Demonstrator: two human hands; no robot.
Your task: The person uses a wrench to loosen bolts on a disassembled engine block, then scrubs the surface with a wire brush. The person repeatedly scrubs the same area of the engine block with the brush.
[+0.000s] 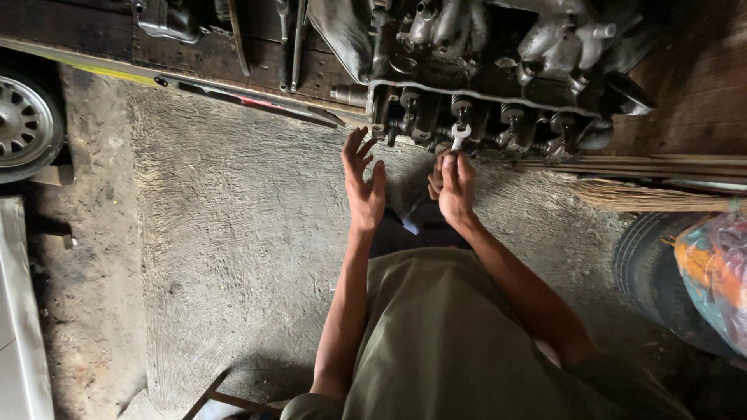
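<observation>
Two bare hands work at the near edge of a grimy engine cylinder head (498, 85) that lies on a dark wooden bench at the far side. One, the right hand (455, 187), is closed around the shank of a small open-ended spanner (460, 136), whose silvery jaw end sticks up past the fingertips and sits against the row of valve springs. Just to its left, the left hand (364, 183) hovers empty, fingers spread wide, touching nothing. Rough concrete floor (233, 233) lies below; a broom (646, 194) rests to the right.
</observation>
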